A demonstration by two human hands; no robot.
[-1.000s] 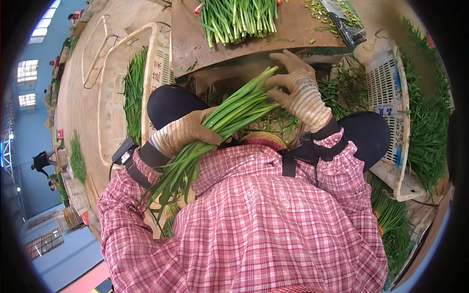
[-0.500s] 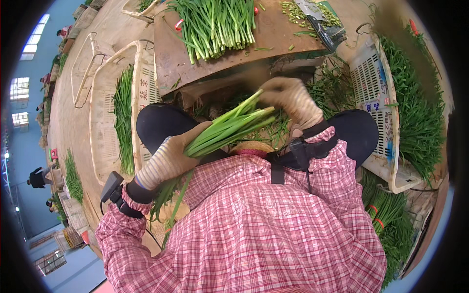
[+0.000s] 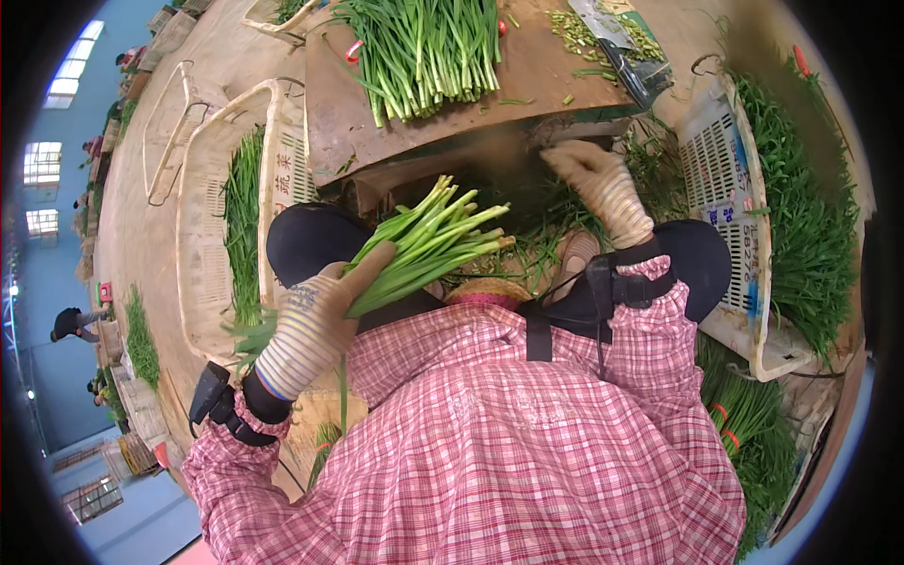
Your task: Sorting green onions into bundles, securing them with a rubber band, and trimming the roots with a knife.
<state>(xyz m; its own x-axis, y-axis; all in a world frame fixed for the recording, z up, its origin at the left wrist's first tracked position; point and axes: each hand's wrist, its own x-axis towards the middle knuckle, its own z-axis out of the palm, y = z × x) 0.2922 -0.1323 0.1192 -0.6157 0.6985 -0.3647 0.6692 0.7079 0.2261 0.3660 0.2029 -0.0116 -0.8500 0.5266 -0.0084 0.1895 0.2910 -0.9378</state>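
My left hand, in a striped glove, grips a bunch of long green stalks, pale cut ends pointing up and right, leaves hanging below. My right hand, gloved too, is apart from the bunch, below the board's front edge, its fingers loosely extended and slightly bent, holding nothing visible. A pile of similar stalks with red bands lies on the brown board in front, beside a cleaver and chopped stem bits. Loose trimmings lie under the board.
White crates with greens stand at my left and right. Banded bundles lie by my right side. An empty-looking metal-handled crate is farther left. A person in dark clothing bends over in the distant left background, near other workers.
The bunch in my left hand has moved down and left, its cut ends more fanned out. My right hand has withdrawn rightward from it. The view shifted slightly.
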